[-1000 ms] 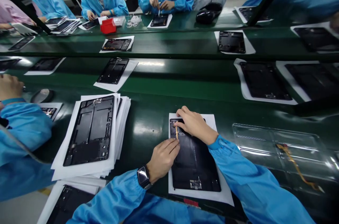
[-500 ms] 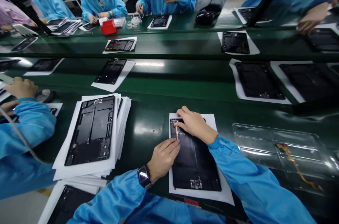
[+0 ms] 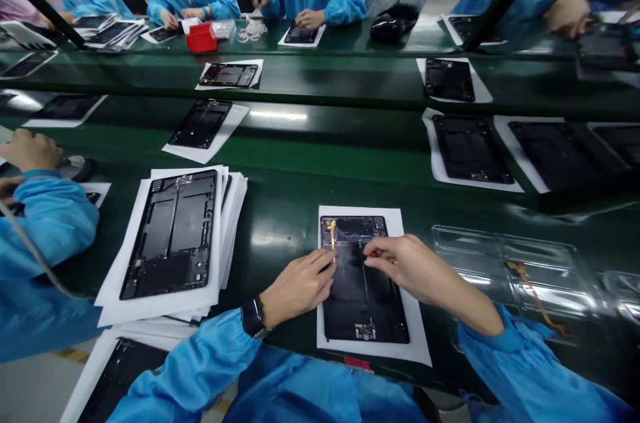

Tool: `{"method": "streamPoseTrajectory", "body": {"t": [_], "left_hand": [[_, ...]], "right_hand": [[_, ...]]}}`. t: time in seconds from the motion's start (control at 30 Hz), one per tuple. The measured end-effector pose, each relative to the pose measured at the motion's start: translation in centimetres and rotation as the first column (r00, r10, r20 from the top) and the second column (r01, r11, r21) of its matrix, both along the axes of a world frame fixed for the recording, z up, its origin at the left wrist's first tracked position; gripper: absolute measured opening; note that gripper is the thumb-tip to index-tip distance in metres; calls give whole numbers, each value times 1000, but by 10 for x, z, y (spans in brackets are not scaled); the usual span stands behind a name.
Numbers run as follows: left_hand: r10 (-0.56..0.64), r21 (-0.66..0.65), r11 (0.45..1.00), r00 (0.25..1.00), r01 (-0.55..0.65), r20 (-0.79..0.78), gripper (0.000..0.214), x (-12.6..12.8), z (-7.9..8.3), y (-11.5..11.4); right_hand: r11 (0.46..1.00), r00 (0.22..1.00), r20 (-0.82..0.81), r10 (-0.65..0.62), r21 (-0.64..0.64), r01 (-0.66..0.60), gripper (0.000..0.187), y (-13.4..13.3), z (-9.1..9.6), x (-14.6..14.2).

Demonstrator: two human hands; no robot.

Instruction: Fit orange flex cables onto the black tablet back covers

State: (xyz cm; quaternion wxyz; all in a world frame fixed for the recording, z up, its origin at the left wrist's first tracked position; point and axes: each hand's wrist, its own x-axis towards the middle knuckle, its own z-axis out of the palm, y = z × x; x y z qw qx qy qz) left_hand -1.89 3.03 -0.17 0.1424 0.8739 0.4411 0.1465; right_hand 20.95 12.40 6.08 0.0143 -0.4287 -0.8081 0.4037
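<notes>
A black tablet frame (image 3: 361,283) lies on a white sheet (image 3: 415,336) in front of me. A small gold flex cable (image 3: 332,236) runs down its upper left part. My left hand (image 3: 297,286), with a watch on the wrist, rests at the frame's left edge and its fingertips press the lower end of the cable. My right hand (image 3: 405,263) lies over the middle of the frame, fingers pinched together; what they hold, if anything, is too small to make out.
A stack of white sheets topped by another black frame (image 3: 173,236) sits to the left. A clear plastic tray (image 3: 505,263) holding a gold flex cable (image 3: 537,296) is at the right. A neighbour's blue sleeve (image 3: 45,223) is at far left. More frames lie on the green belt (image 3: 325,156); people work across it.
My right hand has come back from the frame's top edge to its middle, uncovering the upper part and the cable. The left hand has stayed on the cable. The view has shifted slightly.
</notes>
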Motion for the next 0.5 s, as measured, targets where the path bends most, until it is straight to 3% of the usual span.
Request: {"method": "streamPoseTrajectory", "body": {"t": [0.07,0.17,0.33,0.5], "left_hand": [[-17,-12,1000,999,18,28,22,-4,1,-1],[33,-16,999,987,-31,155,19,-8,0,-8],[311,-63,950,915,-305,256,44,0,-9,-30],[419,-79,906,858,-415,298,46,16,-19,-35]], "right_hand": [[997,997,-11,-71,-2,71,15,-13,1,4],[990,995,-46,-93,97,98,14,-33,-7,1],[969,1000,0,29,244,-28,9,-54,-33,-23],[893,973,197,116,407,-189,9,-59,-42,-46]]}}
